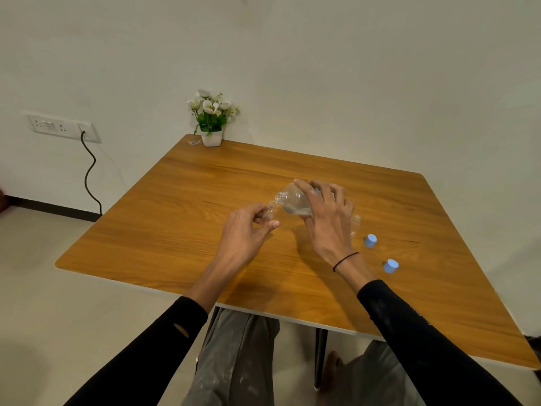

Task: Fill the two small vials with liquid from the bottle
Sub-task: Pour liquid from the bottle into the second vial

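Bottle, clear plastic, uncapped, tilted near-horizontal above the wooden surface, mouth pointing to 9 o'clock, a little liquid pooled along its lower side. Right hand grasps it from above, grip wrapped round the body, thin black band on the wrist. Left hand pinches a small clear vial between thumb and fingers, grip closed on it, vial's open top right at the bottle mouth; whether they touch, can't tell. Second vial stands on the surface at 3 o'clock of the right hand, partly hidden behind it, clear, fill level unreadable. Two light-blue caps lie on the surface at 4 o'clock of the right hand, apart from each other. Both sleeves black. White pot of white flowers at the far corner, 11 o'clock of the bottle, small scrap beside it. Wall socket with black cable at far left.
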`<state>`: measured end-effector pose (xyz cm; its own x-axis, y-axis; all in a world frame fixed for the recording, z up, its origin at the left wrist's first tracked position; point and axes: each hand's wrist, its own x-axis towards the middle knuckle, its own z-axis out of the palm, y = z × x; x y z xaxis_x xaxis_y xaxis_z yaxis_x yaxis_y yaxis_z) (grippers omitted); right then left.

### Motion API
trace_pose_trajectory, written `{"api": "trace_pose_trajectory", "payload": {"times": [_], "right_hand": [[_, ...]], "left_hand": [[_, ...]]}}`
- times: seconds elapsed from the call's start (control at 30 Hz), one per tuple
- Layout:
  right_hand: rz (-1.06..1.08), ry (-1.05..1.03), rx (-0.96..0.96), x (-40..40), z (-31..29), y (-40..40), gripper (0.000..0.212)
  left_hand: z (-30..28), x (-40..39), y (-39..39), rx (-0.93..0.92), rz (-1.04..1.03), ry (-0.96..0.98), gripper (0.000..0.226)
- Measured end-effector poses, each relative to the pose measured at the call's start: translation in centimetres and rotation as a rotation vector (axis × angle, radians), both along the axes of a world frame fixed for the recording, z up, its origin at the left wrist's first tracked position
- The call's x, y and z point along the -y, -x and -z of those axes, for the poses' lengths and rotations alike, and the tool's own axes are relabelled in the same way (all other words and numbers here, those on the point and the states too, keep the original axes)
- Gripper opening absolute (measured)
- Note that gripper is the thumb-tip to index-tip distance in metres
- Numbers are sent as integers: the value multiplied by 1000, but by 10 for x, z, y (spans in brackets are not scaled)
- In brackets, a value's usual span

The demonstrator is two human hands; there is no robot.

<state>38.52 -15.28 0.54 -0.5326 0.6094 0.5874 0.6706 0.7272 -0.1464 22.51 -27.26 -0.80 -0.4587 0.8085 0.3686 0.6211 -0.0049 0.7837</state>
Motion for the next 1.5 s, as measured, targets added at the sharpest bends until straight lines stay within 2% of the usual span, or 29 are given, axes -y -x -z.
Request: {"api": "trace_pose_trajectory", "payload": {"times": [0.3, 0.57, 0.67, 1.1, 1.5], "right_hand": [[4, -62, 15, -4, -3, 2, 82], [-1, -112, 26, -6, -3, 1, 79], [4, -125, 30, -8, -3, 2, 79], [7, -137, 30, -9, -4, 1, 73], [-2, -139, 28, -9, -5, 2, 76]], "left_hand": [[2, -2, 2, 4, -4, 9, 16], [6, -3, 2, -2, -21, 25, 25], [3, -1, 1, 10, -12, 20, 19], [4, -2, 1, -1, -5, 16, 15], [5, -3, 1, 1, -20, 11, 22]]}}
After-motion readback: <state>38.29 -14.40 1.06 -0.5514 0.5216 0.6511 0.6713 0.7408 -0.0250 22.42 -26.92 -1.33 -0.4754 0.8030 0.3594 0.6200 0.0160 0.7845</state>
